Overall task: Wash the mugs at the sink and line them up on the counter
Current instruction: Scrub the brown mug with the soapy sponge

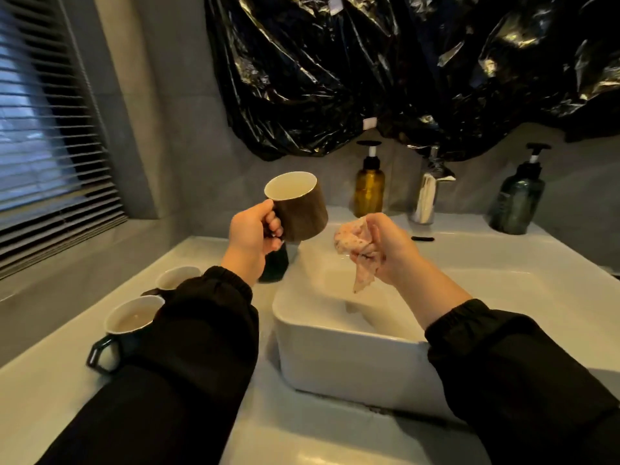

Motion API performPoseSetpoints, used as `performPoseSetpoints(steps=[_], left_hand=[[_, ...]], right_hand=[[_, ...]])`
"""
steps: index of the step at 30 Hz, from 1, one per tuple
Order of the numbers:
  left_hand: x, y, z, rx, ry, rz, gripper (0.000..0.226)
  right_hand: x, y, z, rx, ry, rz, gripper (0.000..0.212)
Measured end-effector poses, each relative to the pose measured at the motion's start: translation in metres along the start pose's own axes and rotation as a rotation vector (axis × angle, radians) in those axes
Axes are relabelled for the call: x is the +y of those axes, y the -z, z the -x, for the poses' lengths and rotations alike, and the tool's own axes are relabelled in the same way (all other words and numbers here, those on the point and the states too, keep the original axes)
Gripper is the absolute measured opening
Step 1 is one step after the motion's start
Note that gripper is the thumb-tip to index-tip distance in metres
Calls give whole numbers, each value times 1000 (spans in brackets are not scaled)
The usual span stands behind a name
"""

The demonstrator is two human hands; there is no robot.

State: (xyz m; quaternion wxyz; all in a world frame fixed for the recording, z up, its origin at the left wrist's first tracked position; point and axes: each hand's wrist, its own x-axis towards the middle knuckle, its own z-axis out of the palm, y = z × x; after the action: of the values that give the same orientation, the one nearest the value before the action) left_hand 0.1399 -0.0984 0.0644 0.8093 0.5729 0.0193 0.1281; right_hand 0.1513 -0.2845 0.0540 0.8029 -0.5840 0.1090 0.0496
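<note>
The left sleeve hides part of the near mug and the far mug on the desk. The top of the tap is behind black plastic. The blind runs off the left edge.

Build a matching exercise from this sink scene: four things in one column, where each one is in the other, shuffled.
1 brown mug
2 pink cloth
3 amber pump bottle
4 mug with brown liquid

A gripped in the right hand
B behind the sink
C on the counter, left of the sink
D held by its handle in the left hand

Pairs: 1-D, 2-A, 3-B, 4-C
</note>
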Motion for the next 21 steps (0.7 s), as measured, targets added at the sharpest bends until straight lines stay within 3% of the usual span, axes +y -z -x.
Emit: performPoseSetpoints(steps=[3,6,15,21], left_hand=[[5,43,1,162,-49,-99,39],[-4,74,2,286,-51,-243,39],[-84,91,6,314,160,-213,36],[-109,83,-8,317,226,-181,34]], right_hand=[[14,-29,3,10,135,326,22],[24,-44,-1,-13,212,483,15],[40,-49,-10,34,361,669,20],[41,-48,-14,51,476,794,5]])
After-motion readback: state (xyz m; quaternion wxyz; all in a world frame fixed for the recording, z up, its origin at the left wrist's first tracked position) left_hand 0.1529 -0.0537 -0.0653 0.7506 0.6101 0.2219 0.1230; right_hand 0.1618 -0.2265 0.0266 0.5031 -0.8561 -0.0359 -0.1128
